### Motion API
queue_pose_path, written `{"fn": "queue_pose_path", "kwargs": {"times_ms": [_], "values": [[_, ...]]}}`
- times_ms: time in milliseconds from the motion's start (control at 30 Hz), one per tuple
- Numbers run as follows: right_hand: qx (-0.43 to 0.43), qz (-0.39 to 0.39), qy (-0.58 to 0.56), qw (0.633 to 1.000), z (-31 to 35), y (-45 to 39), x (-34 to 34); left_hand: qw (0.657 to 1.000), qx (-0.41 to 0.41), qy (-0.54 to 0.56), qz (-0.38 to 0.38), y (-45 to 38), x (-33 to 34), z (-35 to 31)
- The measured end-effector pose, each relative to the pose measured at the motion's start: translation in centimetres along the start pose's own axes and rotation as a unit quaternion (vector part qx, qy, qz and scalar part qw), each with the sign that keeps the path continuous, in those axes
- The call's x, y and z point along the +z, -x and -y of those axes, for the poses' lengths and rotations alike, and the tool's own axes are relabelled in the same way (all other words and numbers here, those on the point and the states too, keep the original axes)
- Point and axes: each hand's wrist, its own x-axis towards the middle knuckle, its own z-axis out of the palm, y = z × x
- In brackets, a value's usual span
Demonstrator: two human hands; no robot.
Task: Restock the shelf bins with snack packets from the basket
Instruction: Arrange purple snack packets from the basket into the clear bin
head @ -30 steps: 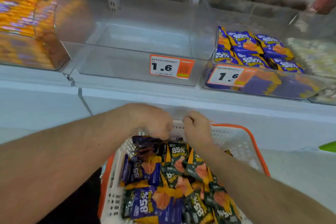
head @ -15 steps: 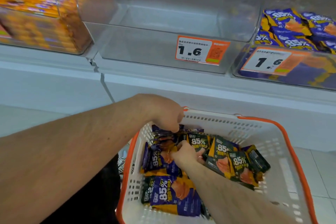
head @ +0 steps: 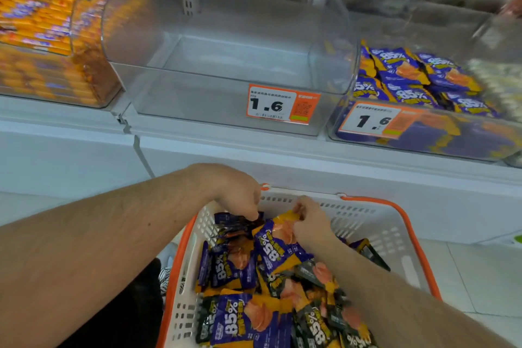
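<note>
A white basket with an orange rim (head: 389, 237) stands below the shelf, filled with purple and dark green snack packets (head: 245, 319) marked 85%. My right hand (head: 309, 223) pinches the top edge of a purple packet (head: 275, 243) and lifts it slightly at the basket's far side. My left hand (head: 240, 195) is beside it, fingers closed on dark packets (head: 237, 223) in the far left corner. Above, a clear shelf bin (head: 226, 73) in the middle has nothing in it.
A bin to the right (head: 418, 79) holds purple 85% packets. A bin to the left (head: 42, 37) is full of orange packets. Orange price tags reading 1.6 (head: 282, 104) hang on the bin fronts. White shelf edge and pale tiled floor surround the basket.
My right hand has come up from the middle of the basket to its far side, raising a purple packet. My left hand stays in the far left corner. The view has tilted slightly.
</note>
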Motion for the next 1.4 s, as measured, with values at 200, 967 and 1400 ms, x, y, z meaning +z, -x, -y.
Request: {"fn": "queue_pose_path", "kwargs": {"times_ms": [200, 967, 1400], "values": [[-0.027, -0.084, -0.184, 0.979, 3.0, 1.3, -7.7, 0.961, -0.048, 0.272, -0.027, -0.8, 1.2, -1.4], [-0.362, -0.337, 0.243, 0.834, 6.4, 6.9, -14.5, 0.740, 0.217, 0.560, -0.302, 2.9, -7.1, -8.9], [-0.065, -0.338, 0.124, 0.931, 12.2, -5.4, -27.1, 0.778, 0.095, 0.039, -0.620, -1.4, -11.0, -8.6]]}}
